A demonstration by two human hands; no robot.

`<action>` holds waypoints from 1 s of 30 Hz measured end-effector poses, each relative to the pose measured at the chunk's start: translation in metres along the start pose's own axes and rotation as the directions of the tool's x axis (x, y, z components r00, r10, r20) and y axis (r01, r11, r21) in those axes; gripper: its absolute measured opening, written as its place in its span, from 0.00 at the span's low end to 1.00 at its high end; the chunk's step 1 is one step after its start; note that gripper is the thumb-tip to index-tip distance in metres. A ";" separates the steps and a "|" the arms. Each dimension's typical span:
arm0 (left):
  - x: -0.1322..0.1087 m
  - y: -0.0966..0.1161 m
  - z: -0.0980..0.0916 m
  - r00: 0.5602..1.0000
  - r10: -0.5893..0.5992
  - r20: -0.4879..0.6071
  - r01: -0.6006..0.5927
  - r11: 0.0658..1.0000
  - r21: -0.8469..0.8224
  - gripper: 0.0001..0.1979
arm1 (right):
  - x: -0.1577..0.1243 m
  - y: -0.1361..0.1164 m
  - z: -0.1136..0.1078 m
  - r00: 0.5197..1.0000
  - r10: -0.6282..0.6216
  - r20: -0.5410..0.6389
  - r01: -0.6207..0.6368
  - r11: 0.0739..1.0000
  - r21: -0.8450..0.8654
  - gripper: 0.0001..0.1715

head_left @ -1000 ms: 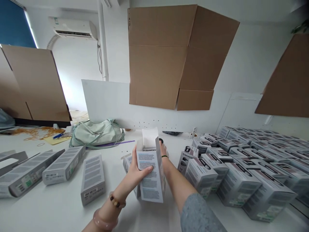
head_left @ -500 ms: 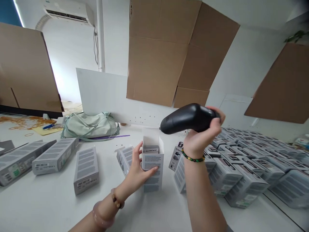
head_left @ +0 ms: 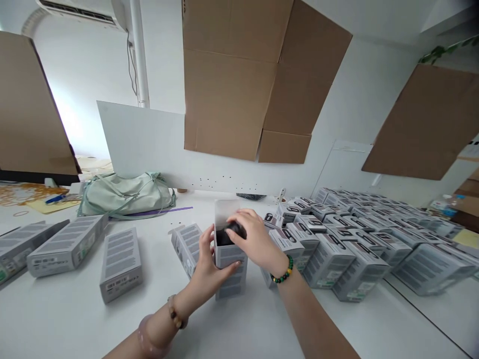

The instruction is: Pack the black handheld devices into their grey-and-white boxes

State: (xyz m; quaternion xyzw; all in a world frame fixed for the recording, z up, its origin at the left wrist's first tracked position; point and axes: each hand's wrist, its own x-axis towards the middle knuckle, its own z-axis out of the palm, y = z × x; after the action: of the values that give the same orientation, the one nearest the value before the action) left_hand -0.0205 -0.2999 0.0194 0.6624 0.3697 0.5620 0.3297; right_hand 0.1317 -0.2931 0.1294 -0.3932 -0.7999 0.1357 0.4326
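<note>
In the middle of the table stands an upright grey and white carton (head_left: 231,281) with its top flap raised. My left hand (head_left: 209,262) grips its left side and front, thumb across the printed face. A black, rounded handheld device (head_left: 237,230) is mostly down inside the carton, so only its upper end shows. The fingers of my right hand (head_left: 258,240) are closed around that end at the carton's mouth. Just left of my left hand leans another grey carton (head_left: 187,244).
Rows of closed cartons (head_left: 361,264) fill the right side. Several more, including one grey carton (head_left: 121,262), lie to the left. Behind them are a pale green bag (head_left: 129,194), a purple strip (head_left: 170,211), a blue pen (head_left: 56,199) and orange rubber bands (head_left: 26,193).
My right hand has brought the black device down and left from the air into the open carton. My left hand keeps its hold on the carton. The camera view has shifted slightly right.
</note>
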 end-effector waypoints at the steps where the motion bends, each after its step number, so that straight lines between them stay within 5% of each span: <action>1: 0.000 -0.003 0.001 1.000 0.011 -0.020 -0.011 1.000 0.018 0.46 | -0.005 0.005 0.002 0.999 -0.004 0.052 0.003 1.000 0.012 0.05; 3: 0.001 -0.008 0.003 0.999 0.028 -0.040 -0.026 0.998 0.062 0.43 | -0.015 0.016 0.006 0.997 0.001 0.071 -0.010 0.993 0.118 0.09; 8: 0.004 -0.006 -0.002 0.999 0.010 0.039 -0.016 0.987 0.158 0.31 | -0.035 0.047 0.023 0.940 0.263 -0.219 -0.147 0.888 0.436 0.20; 10: 0.004 -0.004 -0.007 0.994 0.020 0.107 -0.039 0.984 0.175 0.21 | -0.040 0.054 0.030 0.934 0.352 -0.063 -0.245 0.758 0.605 0.29; 12: 0.004 -0.003 -0.010 0.984 0.061 0.165 -0.087 0.984 0.153 0.12 | -0.043 0.055 0.033 0.935 0.317 0.158 -0.329 0.616 0.715 0.41; 14: 0.004 -0.003 -0.011 0.977 0.108 0.184 -0.125 0.988 0.085 0.10 | -0.045 0.054 0.031 0.934 0.237 0.267 -0.356 0.568 0.742 0.45; 18: 0.008 -0.006 -0.008 0.977 0.192 0.095 -0.180 0.976 -0.125 0.21 | -0.048 0.049 0.021 0.969 0.138 0.206 -0.242 0.699 0.672 0.23; 20: 0.011 -0.008 -0.009 0.969 0.223 0.105 -0.214 0.973 -0.087 0.22 | -0.050 0.048 0.018 0.988 0.010 0.157 -0.102 0.798 0.594 0.14; 24: 0.016 -0.013 -0.014 0.955 0.254 0.151 -0.265 0.962 0.058 0.23 | -0.053 0.045 0.019 0.988 -0.132 0.077 0.083 0.885 0.457 0.12; 27: 0.015 -0.016 -0.015 0.949 0.272 0.159 -0.284 0.957 0.058 0.24 | -0.052 0.045 0.020 0.992 -0.126 -0.021 0.123 0.890 0.438 0.08; 30: 0.013 -0.017 -0.015 0.933 0.309 0.185 -0.324 0.944 0.058 0.22 | -0.048 0.046 0.014 0.989 -0.146 0.011 0.125 0.885 0.449 0.09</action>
State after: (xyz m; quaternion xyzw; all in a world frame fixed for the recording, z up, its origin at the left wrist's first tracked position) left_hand -0.0357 -0.2802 0.0136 0.7735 0.2523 0.5311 0.2366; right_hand 0.1596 -0.2971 0.0675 -0.2234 -0.7823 0.2940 0.5017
